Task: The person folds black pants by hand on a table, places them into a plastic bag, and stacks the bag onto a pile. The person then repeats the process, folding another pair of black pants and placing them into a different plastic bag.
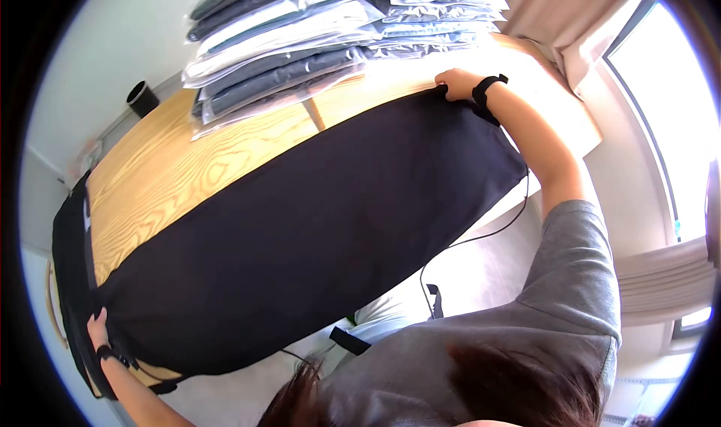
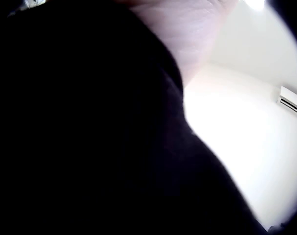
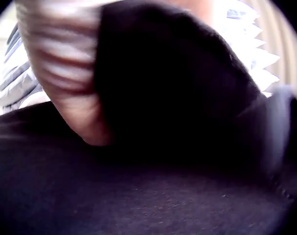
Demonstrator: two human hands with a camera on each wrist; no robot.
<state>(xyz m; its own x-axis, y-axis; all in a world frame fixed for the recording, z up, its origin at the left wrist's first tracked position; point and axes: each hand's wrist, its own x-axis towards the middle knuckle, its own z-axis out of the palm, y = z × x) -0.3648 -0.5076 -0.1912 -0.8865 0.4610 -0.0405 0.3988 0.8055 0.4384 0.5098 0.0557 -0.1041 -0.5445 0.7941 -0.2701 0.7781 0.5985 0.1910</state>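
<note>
A long black cloth [image 1: 315, 224] stretches diagonally across the wooden table in the head view, its near edge hanging past the table's side. The right hand [image 1: 460, 85] grips its far upper corner, and the left hand [image 1: 98, 329] holds its lower left end. In the left wrist view, dark cloth [image 2: 89, 127] fills most of the picture below part of the left hand [image 2: 187, 34]; its fingers are hidden there. The right wrist view has the right hand [image 3: 65, 63] against the black cloth [image 3: 163, 186], with a fold of it at the palm.
Stacks of folded garments in clear plastic bags [image 1: 300, 44] stand at the table's back. A black cup [image 1: 141, 99] is near the wall at the left. More black fabric [image 1: 69, 254] lies over the table's left end. A thin cable [image 1: 492, 234] hangs beside the cloth's near edge.
</note>
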